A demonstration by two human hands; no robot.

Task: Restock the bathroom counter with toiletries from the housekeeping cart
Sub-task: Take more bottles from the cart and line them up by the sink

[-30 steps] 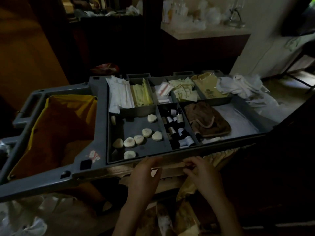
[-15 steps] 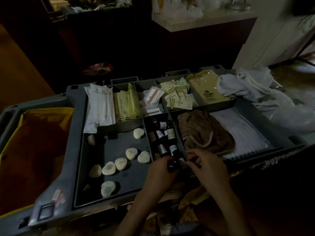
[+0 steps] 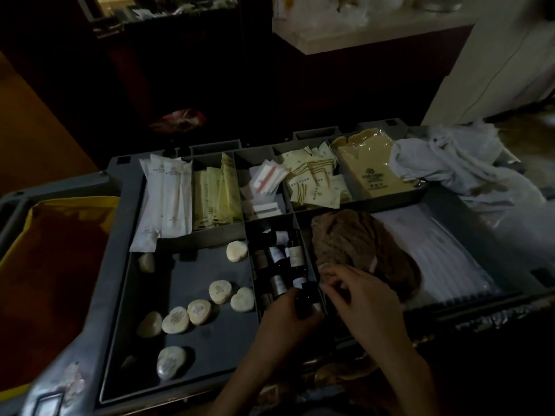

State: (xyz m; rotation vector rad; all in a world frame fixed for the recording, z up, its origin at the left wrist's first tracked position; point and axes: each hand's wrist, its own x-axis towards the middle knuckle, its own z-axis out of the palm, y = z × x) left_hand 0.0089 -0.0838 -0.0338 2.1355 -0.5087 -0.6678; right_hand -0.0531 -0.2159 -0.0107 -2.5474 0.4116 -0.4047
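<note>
The grey housekeeping cart tray (image 3: 118, 265) is divided into compartments. A narrow middle compartment holds several small dark bottles (image 3: 292, 253) with pale labels. My left hand (image 3: 285, 325) grips one dark bottle (image 3: 303, 301) at the near end of that compartment. My right hand (image 3: 365, 298) hovers just right of it over the divider, fingers curled beside the bottle's top; what they hold is hidden. Several round wrapped soaps (image 3: 220, 291) lie in the large compartment to the left. The pale counter (image 3: 375, 31) is far behind the cart.
The back compartments hold long white packets (image 3: 171, 199), yellow sachets (image 3: 217, 199), small white packs (image 3: 268, 180), cream sachets (image 3: 315, 184) and a yellow bag (image 3: 372, 169). A brown cloth (image 3: 360, 247) lies on white sheets (image 3: 432, 253). A yellow-lined bag (image 3: 54, 271) hangs at the left.
Both hands rose from the cart's front edge into the bottle compartment. My left hand has taken hold of a dark bottle. The view moved closer to the tray.
</note>
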